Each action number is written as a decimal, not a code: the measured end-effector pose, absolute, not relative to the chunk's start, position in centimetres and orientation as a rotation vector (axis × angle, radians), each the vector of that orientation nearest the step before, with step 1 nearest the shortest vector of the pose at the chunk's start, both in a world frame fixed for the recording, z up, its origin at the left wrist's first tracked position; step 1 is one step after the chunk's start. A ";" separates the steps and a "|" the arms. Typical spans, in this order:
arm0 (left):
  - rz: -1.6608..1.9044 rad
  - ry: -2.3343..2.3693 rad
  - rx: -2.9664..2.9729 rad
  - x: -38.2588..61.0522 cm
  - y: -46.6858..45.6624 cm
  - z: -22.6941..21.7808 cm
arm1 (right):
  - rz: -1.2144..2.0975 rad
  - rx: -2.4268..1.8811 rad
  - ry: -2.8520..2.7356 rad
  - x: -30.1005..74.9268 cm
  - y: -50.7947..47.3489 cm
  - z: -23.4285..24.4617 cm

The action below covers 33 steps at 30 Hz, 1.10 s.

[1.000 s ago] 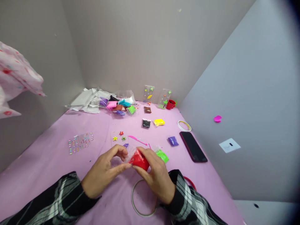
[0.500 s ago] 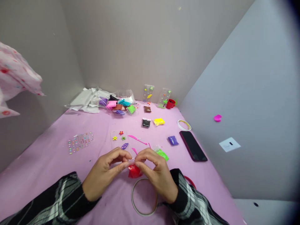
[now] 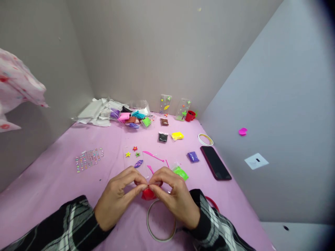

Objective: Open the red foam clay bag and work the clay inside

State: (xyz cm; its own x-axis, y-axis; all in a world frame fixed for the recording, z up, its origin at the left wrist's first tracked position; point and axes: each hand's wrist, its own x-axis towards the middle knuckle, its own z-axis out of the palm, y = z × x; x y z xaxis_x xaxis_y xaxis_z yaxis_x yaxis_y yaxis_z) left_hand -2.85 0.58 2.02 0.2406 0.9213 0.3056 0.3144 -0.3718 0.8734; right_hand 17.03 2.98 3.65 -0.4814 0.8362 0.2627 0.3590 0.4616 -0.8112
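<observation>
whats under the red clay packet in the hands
Below the red clay packet, pinched by left hand and right hand, lies a white ring on pink cloth; contact is hidden.

The table (image 3: pixel 52 181) carries a pink cover. At the rear left lies a heap of clear wrappers (image 3: pixel 96 113), with mixed clay packets (image 3: pixel 133 118) just beside it. Two decorated clear panels (image 3: pixel 175 107) lean upright against the back wall, a red cup (image 3: pixel 190 116) touching the right one. A gem sticker sheet (image 3: pixel 89 159) lies at left. Black (image 3: pixel 163 137), yellow (image 3: pixel 177 136), purple (image 3: pixel 193 157) and green (image 3: pixel 180 172) packets lie mid-table. A dark phone (image 3: pixel 216 162) lies near the right wall.
</observation>
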 end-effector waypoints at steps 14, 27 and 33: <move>1.174 1.141 1.884 -2.9 0.5 2.1 | 0.808 -0.919 -2.054 16.8 2.7 3.7; 1.165 1.170 1.889 -3.4 1.2 2.1 | 0.780 -0.926 -2.038 17.3 3.2 3.8; 1.149 1.160 1.899 -3.3 1.1 2.1 | 0.737 -0.902 -2.074 17.2 3.1 3.8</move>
